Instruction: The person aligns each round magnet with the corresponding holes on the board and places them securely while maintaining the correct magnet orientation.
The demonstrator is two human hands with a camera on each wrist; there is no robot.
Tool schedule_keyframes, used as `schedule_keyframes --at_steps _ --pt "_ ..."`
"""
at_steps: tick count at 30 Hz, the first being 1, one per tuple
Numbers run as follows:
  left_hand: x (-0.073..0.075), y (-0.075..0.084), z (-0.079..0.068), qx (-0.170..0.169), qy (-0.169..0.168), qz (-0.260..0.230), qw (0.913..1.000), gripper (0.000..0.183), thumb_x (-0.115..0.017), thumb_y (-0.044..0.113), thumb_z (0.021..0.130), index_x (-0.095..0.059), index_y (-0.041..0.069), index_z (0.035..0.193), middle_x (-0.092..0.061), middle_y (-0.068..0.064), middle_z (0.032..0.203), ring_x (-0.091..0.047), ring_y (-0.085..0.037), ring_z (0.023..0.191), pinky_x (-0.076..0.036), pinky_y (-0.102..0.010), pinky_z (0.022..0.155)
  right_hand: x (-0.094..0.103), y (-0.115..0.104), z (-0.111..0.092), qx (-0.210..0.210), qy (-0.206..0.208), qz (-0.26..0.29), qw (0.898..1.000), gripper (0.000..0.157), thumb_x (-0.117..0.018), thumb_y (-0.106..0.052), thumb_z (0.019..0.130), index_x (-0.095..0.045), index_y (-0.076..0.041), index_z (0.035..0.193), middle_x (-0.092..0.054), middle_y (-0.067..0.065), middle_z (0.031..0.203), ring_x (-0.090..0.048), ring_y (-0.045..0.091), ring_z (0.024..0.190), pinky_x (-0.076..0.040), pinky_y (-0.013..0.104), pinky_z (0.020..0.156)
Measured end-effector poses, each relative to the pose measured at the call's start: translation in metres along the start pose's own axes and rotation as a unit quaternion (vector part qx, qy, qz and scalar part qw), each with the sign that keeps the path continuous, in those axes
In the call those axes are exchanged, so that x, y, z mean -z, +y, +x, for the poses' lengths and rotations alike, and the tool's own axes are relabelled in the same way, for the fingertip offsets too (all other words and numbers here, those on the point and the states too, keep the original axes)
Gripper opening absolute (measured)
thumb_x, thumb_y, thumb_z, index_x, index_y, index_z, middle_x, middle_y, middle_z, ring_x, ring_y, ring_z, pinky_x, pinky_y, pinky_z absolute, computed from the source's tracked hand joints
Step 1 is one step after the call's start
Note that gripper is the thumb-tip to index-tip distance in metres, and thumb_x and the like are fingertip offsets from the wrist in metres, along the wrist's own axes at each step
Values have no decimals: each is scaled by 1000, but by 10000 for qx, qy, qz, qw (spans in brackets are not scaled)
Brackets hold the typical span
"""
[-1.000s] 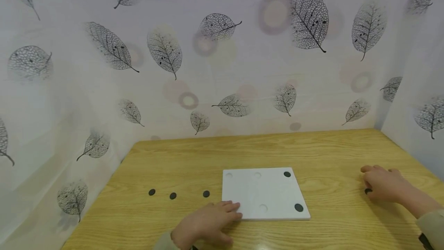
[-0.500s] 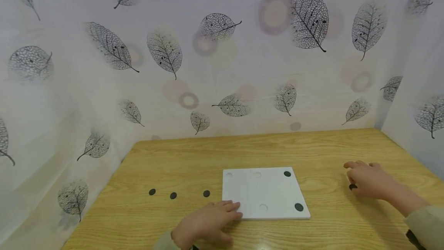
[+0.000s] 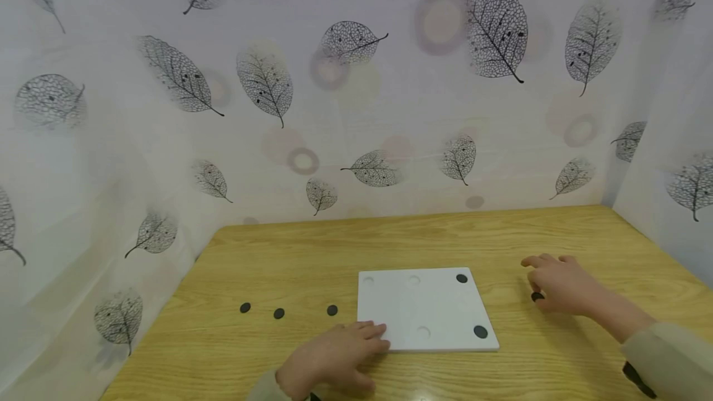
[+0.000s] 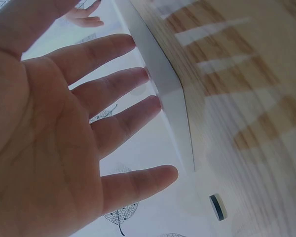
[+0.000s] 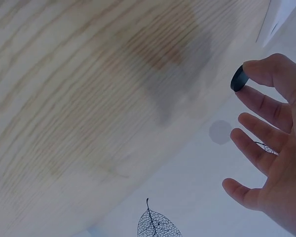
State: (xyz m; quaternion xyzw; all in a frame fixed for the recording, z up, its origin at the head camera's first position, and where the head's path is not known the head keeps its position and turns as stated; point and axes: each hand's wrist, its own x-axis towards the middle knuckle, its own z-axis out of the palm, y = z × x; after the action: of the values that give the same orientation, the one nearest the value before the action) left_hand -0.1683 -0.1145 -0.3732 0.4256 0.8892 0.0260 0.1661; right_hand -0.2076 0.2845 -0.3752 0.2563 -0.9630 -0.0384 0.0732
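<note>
A white rectangular board [image 3: 414, 308] with shallow round recesses lies on the table. Black discs fill its far right recess [image 3: 462, 278] and near right recess [image 3: 481, 332]. My left hand [image 3: 337, 356] rests its straight fingertips on the board's near left corner; in the left wrist view the fingers [image 4: 123, 128] are spread along its edge. Right of the board, my right hand [image 3: 562, 283] pinches a small black disc [image 5: 240, 78] between thumb and index finger, above the table, the other fingers spread.
Three loose black discs lie left of the board: the far left disc [image 3: 245, 307], the middle disc [image 3: 279, 313] and the disc nearest the board [image 3: 332, 310]. A leaf-patterned curtain [image 3: 345, 98] walls in the wooden table [image 3: 301, 252] at the back and sides.
My right hand has moved left toward the board, carrying the pinched disc. The left hand, the board and the other discs stay where they were.
</note>
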Motion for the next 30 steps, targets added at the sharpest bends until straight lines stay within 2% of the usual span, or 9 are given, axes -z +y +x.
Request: schedule_keyframes --at_steps 11,30 --pt "0 1 2 91 -44 -84 9999 54 -64 42 76 -49 26 126 -34 7 137 -32 -14 124 -37 -41 89 3 -18 14 64 -23 101 9999 27 -72 -14 59 -47 -22 55 -56 15 105 -51 34 94 -35 60 69" --pt "1 1 1 40 -68 -67 9999 55 -64 42 77 -48 25 126 -34 6 137 -31 -14 124 -38 -43 88 10 -49 40 411 -60 196 9989 26 -73 -14 60 -48 -21 55 -55 14 107 -50 34 96 -34 60 73"
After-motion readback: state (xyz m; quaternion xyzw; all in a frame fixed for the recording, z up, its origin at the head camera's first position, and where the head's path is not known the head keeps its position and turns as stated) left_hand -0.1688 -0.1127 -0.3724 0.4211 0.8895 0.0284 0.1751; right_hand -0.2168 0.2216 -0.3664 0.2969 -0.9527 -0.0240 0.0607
